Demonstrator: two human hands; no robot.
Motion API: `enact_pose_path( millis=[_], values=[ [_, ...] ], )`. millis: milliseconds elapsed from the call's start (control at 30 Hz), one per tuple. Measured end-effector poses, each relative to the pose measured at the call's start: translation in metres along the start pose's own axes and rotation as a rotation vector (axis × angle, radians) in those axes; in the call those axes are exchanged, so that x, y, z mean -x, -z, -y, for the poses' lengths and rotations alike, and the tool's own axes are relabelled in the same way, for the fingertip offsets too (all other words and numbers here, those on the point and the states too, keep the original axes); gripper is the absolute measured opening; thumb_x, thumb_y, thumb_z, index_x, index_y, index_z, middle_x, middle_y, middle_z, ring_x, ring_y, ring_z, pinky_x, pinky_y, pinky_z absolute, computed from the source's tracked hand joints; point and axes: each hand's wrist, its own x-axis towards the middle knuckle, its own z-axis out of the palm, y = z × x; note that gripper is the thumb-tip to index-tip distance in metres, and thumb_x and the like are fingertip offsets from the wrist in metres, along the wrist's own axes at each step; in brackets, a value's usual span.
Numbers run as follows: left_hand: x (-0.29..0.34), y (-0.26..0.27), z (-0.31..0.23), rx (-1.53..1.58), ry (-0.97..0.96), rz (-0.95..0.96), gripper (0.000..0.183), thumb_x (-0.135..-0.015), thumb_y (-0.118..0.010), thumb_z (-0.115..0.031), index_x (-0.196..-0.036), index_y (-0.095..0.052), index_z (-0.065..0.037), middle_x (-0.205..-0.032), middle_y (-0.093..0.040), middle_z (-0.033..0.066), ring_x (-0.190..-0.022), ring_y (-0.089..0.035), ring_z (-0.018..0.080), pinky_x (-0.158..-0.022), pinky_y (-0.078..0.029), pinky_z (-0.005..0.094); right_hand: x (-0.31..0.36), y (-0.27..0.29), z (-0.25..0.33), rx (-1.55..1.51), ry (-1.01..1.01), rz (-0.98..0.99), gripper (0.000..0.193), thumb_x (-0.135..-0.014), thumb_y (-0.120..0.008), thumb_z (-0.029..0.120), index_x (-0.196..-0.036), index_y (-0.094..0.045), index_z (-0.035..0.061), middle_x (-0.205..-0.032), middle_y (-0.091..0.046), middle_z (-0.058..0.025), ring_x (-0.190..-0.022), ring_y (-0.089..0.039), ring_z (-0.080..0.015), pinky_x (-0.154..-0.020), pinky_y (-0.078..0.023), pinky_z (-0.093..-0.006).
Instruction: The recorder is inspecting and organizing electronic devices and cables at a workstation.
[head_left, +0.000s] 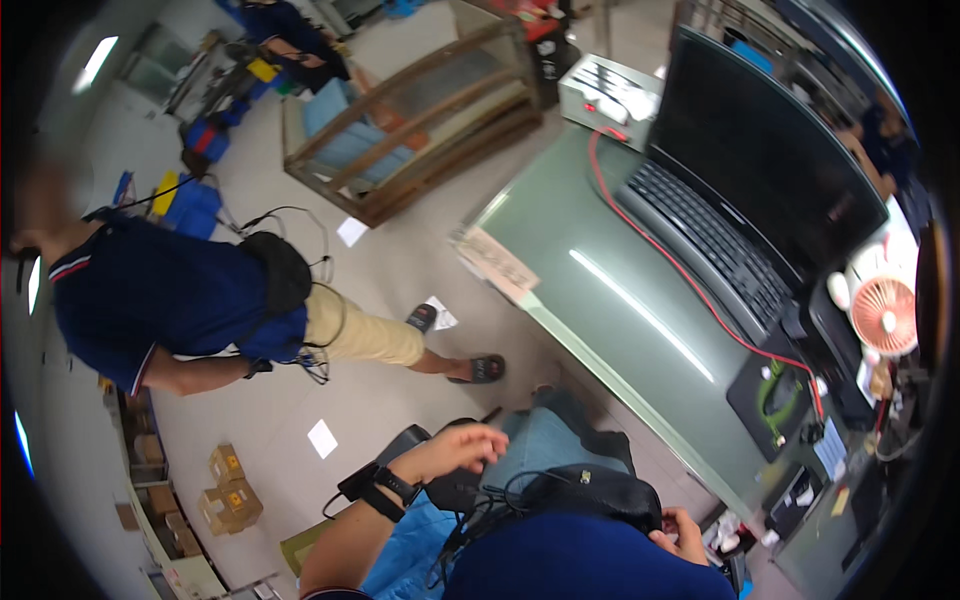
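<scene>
The one view came from the wearer's head, a wide fisheye tilted steeply down; it sat close above the left hand [455, 450] and right hand [683, 533]; the green table [590, 300] lay ahead and right of them; edges bent toward the rim.

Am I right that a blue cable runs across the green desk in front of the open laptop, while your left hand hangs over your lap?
Not quite: the head view shows the cable is red, not blue. It does run across the green desk in front of the open laptop, and the left hand does hang over the lap.
</scene>
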Motion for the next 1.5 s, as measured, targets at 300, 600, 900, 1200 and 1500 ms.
enact_pose_path(
  millis=[300, 600, 900, 1200, 1500],
  values=[
    [0.031, 0.146, -0.044, 0.832, -0.724, -0.828, 0.024, -0.098, -0.050, -0.029, -0.111, -0.057, -0.010, -0.093, -0.058, -0.0021, -0.084, -0.056, 0.0100, -0.077, -0.046, 0.0288, -0.088, -0.042, 0.074, 0.095, 0.096, 0.060, 0.035, -0.077, -0.072, 0.012, -0.106, -0.058, -0.0027, -0.085, -0.063, -0.0096, -0.078, -0.062, -0.0165, -0.076, -0.049, -0.0292],
    [0.086, 0.302, -0.088, 1.282, -0.705, -0.818, 0.052, -0.088, -0.048, -0.064, -0.088, -0.060, -0.013, -0.073, -0.054, -0.0042, -0.069, -0.054, 0.0106, -0.068, -0.044, 0.0291, -0.194, -0.111, 0.179, 0.262, 0.161, 0.139, 0.023, -0.079, -0.067, 0.007, -0.101, -0.061, -0.0011, -0.084, -0.066, -0.0099, -0.078, -0.064, -0.0185, -0.075, -0.050, -0.0300],
    [0.103, 0.317, -0.033, 1.446, -0.695, -0.870, 0.030, -0.098, -0.039, -0.035, -0.076, -0.047, -0.016, -0.063, -0.042, -0.0043, -0.057, -0.042, 0.0108, -0.065, -0.038, 0.0307, -0.237, -0.141, 0.251, 0.273, -0.071, 0.348, 0.026, -0.094, -0.059, 0.018, -0.117, -0.059, 0.0066, -0.107, -0.063, -0.0107, -0.101, -0.059, -0.0208, -0.084, -0.047, -0.0348],
    [0.194, 0.261, 0.066, 1.325, -0.571, -1.087, 0.041, -0.093, -0.043, -0.037, -0.057, -0.037, -0.020, -0.048, -0.030, -0.0051, -0.042, -0.030, 0.0103, -0.058, -0.034, 0.0291, -0.271, -0.158, 0.274, 0.207, -0.122, 0.498, 0.025, -0.094, -0.060, 0.018, -0.115, -0.060, 0.0041, -0.105, -0.065, -0.0119, -0.095, -0.061, -0.0201, -0.078, -0.049, -0.0335],
    [0.268, 0.223, 0.105, 1.306, -0.612, -1.153, 0.046, -0.095, -0.038, -0.035, -0.052, -0.033, -0.021, -0.041, -0.027, -0.0070, -0.035, -0.025, 0.0090, -0.055, -0.034, 0.0297, -0.289, -0.160, 0.273, 0.226, -0.113, 0.578, 0.020, -0.094, -0.058, 0.011, -0.111, -0.061, 0.0008, -0.100, -0.066, -0.0122, -0.089, -0.061, -0.0179, -0.077, -0.050, -0.0301]
  ],
)
